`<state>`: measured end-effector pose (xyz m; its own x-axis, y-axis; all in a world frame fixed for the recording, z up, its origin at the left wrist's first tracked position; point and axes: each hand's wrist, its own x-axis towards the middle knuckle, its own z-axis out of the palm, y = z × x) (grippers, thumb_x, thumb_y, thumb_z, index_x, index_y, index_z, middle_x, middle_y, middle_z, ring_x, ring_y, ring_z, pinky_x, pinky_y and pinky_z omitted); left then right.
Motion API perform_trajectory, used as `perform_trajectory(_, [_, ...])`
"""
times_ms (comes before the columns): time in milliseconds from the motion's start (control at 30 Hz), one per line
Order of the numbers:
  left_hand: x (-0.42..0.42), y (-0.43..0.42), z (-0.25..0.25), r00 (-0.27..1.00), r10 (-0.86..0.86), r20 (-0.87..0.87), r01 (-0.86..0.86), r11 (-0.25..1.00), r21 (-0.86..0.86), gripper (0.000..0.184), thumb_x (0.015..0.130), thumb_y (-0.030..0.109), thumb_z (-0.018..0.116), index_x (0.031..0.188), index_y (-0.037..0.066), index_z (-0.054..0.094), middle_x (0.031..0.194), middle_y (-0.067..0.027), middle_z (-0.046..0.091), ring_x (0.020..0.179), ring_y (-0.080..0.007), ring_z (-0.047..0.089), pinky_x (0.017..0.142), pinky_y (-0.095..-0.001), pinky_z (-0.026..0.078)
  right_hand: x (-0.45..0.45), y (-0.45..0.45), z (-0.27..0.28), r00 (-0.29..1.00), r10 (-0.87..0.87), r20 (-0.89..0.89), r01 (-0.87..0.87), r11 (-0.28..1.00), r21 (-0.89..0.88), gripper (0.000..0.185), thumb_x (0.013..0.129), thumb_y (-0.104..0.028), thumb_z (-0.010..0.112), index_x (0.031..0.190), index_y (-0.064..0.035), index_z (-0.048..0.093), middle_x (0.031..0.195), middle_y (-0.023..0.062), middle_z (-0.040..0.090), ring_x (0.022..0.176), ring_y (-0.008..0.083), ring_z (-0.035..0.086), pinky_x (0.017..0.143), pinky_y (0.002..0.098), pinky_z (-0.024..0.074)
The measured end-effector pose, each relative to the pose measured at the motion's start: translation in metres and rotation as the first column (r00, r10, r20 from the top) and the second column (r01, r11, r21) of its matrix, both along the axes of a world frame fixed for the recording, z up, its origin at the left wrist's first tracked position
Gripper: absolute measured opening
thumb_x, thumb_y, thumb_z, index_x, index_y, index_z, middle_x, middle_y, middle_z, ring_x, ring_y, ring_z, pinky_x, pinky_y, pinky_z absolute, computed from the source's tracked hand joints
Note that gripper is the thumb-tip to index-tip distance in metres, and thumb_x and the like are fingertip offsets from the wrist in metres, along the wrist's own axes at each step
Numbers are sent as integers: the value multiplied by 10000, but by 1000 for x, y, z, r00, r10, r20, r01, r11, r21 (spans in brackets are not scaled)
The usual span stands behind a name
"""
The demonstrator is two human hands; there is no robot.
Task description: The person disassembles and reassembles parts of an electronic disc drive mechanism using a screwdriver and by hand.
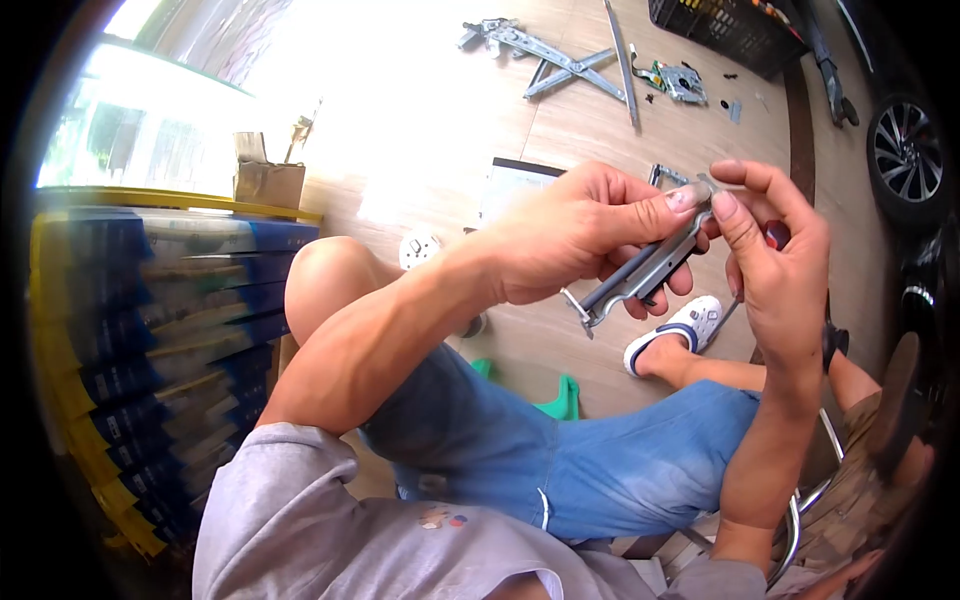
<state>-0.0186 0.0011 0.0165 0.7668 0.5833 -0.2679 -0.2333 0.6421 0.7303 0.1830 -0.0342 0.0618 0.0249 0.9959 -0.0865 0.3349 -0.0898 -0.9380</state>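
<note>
A long metal bracket (655, 272) with a dark grey roller or rod along its length is held up in front of my knees. My left hand (590, 225) is closed round its middle, thumb on top. At the upper right end, the fingertips of my right hand (785, 275) pinch the bracket, close to my left thumb. Tucked into my right hand is a red-and-dark handle (776, 235). A thin metal shaft (733, 312) shows below that palm, perhaps of the same tool, such as a screwdriver. Fingers hide the exact contact at the bracket's end.
On the tiled floor lie a scissor-type metal linkage (570, 68), a long strip (622, 65) and a small mechanism (682, 83). A black crate (725, 35) stands beyond. Stacked boxes (180, 320) are at left, a car wheel (905, 148) at right. Another person sits at lower right.
</note>
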Motion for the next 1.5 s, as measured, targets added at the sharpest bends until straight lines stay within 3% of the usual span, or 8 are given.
perform_trajectory(33, [1, -1, 2, 1000, 19, 6, -19, 998, -54, 472, 1047, 441, 573, 1142, -4, 697, 829, -86, 720, 614, -148, 689, 594, -262, 583, 0, 0, -1, 1000, 3, -10, -3, 1000, 1, 199, 988, -49, 647, 1164, 45, 653, 871, 88, 721, 796, 115, 669, 753, 253, 537])
perform_trajectory(200, [3, 2, -5, 999, 35, 35, -31, 993, -118, 463, 1028, 475, 598, 1072, 31, 720, 818, -49, 709, 543, -109, 633, 508, -239, 533, -2, 3, -4, 999, -4, 32, 6, 997, -75, 202, 998, -84, 646, 1171, 19, 666, 824, 56, 716, 594, 39, 544, 531, 196, 426])
perform_trajectory(233, [5, 2, -6, 998, 57, 24, -53, 991, -119, 459, 1024, 475, 606, 1062, 32, 722, 819, -45, 708, 526, -105, 618, 495, -238, 525, -5, 3, -10, 999, -33, 25, 34, 999, -37, 205, 998, -92, 647, 1175, 8, 670, 797, 36, 706, 542, 9, 476, 459, 188, 339])
perform_trajectory(633, [5, -1, -13, 993, 110, 36, -106, 989, -102, 451, 1012, 453, 640, 1036, 15, 742, 843, -48, 702, 653, -95, 603, 570, -262, 501, -11, 7, -22, 998, -23, -52, 21, 999, -41, 208, 1001, -85, 653, 1176, 27, 655, 781, 52, 689, 515, 17, 485, 430, 192, 343])
perform_trajectory(933, [2, -2, -9, 993, 115, -5, -115, 989, -97, 481, 1010, 479, 632, 980, 9, 731, 773, -61, 692, 661, -121, 642, 563, -288, 500, -13, 8, -27, 999, -42, -25, 41, 998, -40, 211, 1000, -109, 666, 1155, 34, 652, 784, 57, 685, 500, 28, 499, 407, 195, 350])
perform_trajectory(1300, [3, -3, -12, 993, 113, -27, -114, 990, -77, 481, 1020, 491, 603, 992, 27, 725, 802, -61, 702, 666, -117, 646, 556, -293, 496, -16, 6, -28, 999, -50, 18, 51, 999, -3, 222, 1001, -134, 674, 1144, 35, 662, 794, 52, 686, 496, 33, 501, 403, 194, 343])
perform_trajectory(1433, [2, -4, -7, 992, 115, -42, -118, 991, -59, 483, 1024, 477, 602, 1030, 10, 726, 826, -66, 701, 662, -121, 646, 574, -290, 512, -14, 5, -27, 999, -42, -21, 41, 999, -21, 209, 1003, -115, 664, 1151, 33, 661, 793, 55, 687, 506, 30, 500, 409, 192, 343])
perform_trajectory(1500, [3, -3, -9, 992, 122, -20, -122, 991, -46, 451, 1015, 415, 631, 985, -32, 687, 761, -77, 668, 625, -129, 652, 541, -268, 544, -12, 5, -28, 996, -26, -85, 24, 999, -31, 201, 1002, -100, 658, 1155, 31, 660, 791, 58, 688, 509, 27, 497, 414, 191, 344])
